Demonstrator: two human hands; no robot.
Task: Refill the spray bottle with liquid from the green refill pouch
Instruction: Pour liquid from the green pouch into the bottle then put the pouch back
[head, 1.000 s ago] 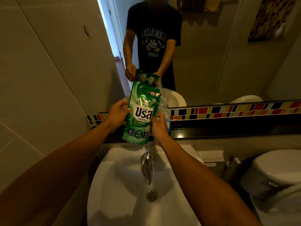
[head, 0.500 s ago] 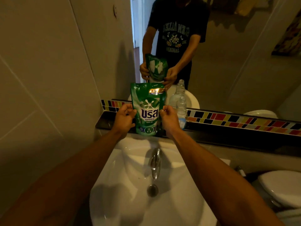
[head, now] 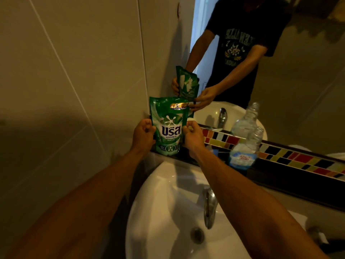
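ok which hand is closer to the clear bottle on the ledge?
Right. The right hand grips the green pouch's right edge, apart from the clear bottle to its right. The left hand holds the pouch's far edge.

The green pouch (head: 169, 128) stands upright, pinched between both hands' fingers. The clear, uncapped bottle (head: 244, 146) stands right of them.

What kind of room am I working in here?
Most likely a small home bathroom. A white washbasin with a chrome tap sits under a wall mirror, the walls are tiled, and both hands hold a green refill pouch on the dark ledge behind the basin.
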